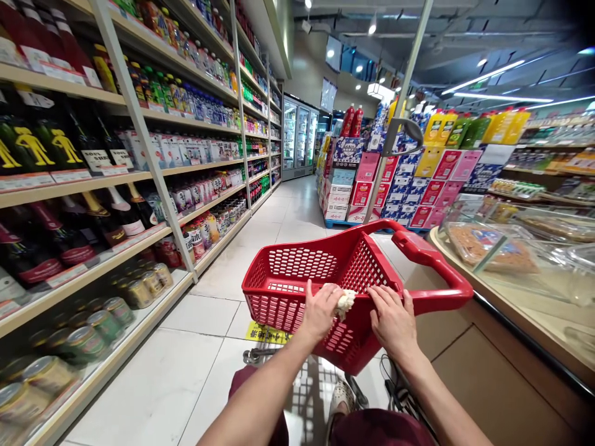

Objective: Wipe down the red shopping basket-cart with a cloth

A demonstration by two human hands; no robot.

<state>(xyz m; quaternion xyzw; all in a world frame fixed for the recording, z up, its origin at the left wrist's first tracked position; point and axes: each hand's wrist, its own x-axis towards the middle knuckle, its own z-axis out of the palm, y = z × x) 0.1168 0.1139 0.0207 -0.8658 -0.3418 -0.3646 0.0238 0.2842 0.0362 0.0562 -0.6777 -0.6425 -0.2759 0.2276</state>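
A red plastic shopping cart with perforated basket walls stands in front of me, its side turned towards me. My left hand is at the near rim, closed on a crumpled white wipe that sticks out beside its fingers. Its thumb points up. To the right, my right hand grips the same rim close to the handle, fingers over the edge and thumb on the outside. The cart's red handle extends beyond that hand, untouched.
Shelves of bottles and cans line the left. A glass-fronted food counter stands close on the right. Stacked drink cartons and a metal post are ahead. A yellow floor sign lies below the cart, on the tiles.
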